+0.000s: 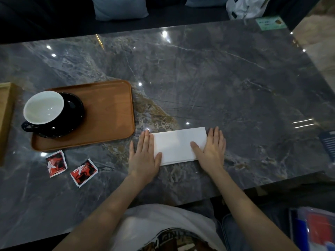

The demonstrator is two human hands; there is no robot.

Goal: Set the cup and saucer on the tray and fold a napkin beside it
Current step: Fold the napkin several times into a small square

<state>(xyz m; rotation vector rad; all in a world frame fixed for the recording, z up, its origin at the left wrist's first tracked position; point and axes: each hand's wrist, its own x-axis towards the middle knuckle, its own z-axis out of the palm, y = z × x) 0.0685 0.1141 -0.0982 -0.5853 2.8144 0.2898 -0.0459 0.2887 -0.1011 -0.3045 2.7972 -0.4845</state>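
Note:
A black cup with a white inside (43, 107) stands on a black saucer (72, 122), both on the left part of a brown wooden tray (108, 109). To the right of the tray, a white napkin (177, 144) lies folded into a long rectangle on the marble table. My left hand (145, 156) lies flat on the napkin's left end, fingers spread. My right hand (212, 147) presses flat on its right end. Neither hand grips anything.
Two red sachets (56, 163) (83, 172) lie in front of the tray. A wooden box (5, 116) stands at the left edge. The table's near edge (253, 185) runs just right of my right arm. A green card (270, 23) lies at the far right corner.

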